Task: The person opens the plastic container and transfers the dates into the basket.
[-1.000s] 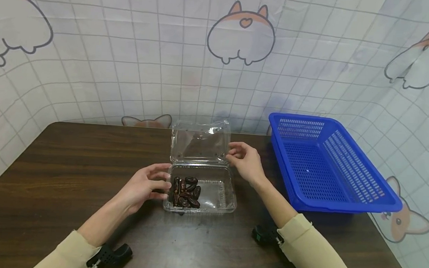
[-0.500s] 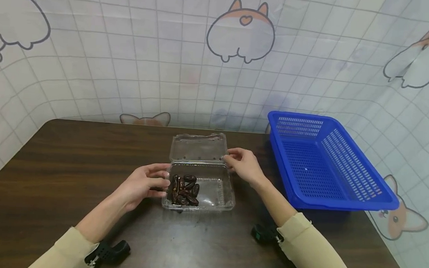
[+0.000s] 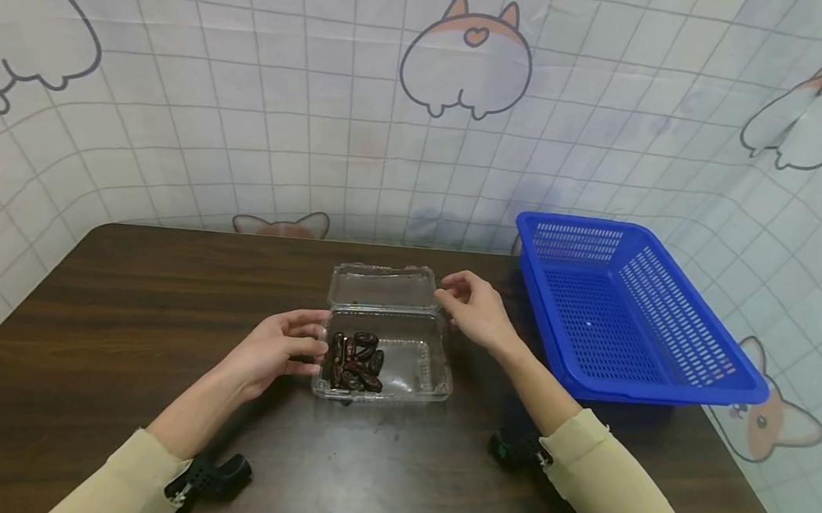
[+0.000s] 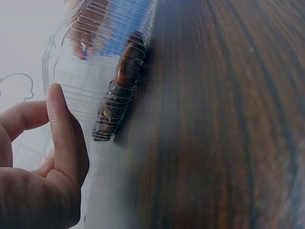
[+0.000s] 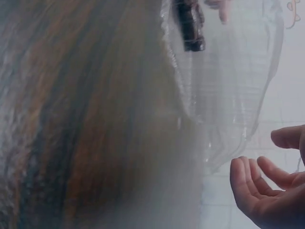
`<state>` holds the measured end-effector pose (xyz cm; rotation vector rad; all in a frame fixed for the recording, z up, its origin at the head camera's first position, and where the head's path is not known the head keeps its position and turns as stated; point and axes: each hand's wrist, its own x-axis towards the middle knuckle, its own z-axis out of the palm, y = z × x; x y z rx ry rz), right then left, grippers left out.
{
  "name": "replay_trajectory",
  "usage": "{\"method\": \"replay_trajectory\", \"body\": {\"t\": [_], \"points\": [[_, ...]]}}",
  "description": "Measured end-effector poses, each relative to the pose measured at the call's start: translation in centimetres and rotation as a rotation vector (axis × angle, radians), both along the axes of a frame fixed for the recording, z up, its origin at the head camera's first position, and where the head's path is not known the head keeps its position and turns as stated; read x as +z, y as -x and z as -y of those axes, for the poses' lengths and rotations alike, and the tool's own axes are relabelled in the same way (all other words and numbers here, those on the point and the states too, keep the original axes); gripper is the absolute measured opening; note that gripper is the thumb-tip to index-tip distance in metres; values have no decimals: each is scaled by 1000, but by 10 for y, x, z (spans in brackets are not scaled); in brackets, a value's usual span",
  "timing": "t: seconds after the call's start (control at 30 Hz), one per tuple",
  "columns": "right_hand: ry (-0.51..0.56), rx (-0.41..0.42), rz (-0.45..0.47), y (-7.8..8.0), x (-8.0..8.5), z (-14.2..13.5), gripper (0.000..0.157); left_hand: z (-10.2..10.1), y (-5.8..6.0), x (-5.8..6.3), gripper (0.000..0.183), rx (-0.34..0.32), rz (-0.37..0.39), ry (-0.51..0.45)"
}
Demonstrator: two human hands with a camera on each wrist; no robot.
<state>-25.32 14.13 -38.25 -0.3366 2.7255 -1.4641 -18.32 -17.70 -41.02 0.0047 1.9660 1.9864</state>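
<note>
A clear plastic clamshell container (image 3: 414, 374) stands on the table with its lid (image 3: 383, 288) folded back behind it. Several dark brown dates (image 3: 356, 363) lie in the left half of the container. At its left wall rests my left hand (image 3: 274, 352), fingers spread and thumb at the rim; the left wrist view shows the fingertips (image 4: 56, 95) against the clear plastic. My right hand (image 3: 477, 311) is beside the lid's right edge near the hinge, its fingers loosely bent. In the right wrist view nothing lies between the right thumb and fingers (image 5: 245, 179).
A blue slotted plastic basket (image 3: 554, 340) stands at the right of the dark wood table (image 3: 131, 326). Behind the table hangs a white gridded cloth (image 3: 285, 123) with cartoon corgis. A black wrist camera (image 3: 217, 476) sits under the left sleeve, another (image 3: 512, 447) under the right.
The lid has dropped backward from nearly upright to lying low behind the container. My right hand has come away from its edge, slightly to the right. The left hand stays at the wall.
</note>
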Motion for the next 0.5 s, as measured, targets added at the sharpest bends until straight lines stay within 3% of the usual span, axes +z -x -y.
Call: {"method": "replay_trajectory", "body": {"t": [0.23, 0.5], "points": [[46, 32, -81, -9, 11, 9, 29, 1, 0, -1, 59, -6, 3, -2], [73, 143, -26, -18, 19, 21, 26, 0, 2, 0, 60, -12, -3, -15]]}}
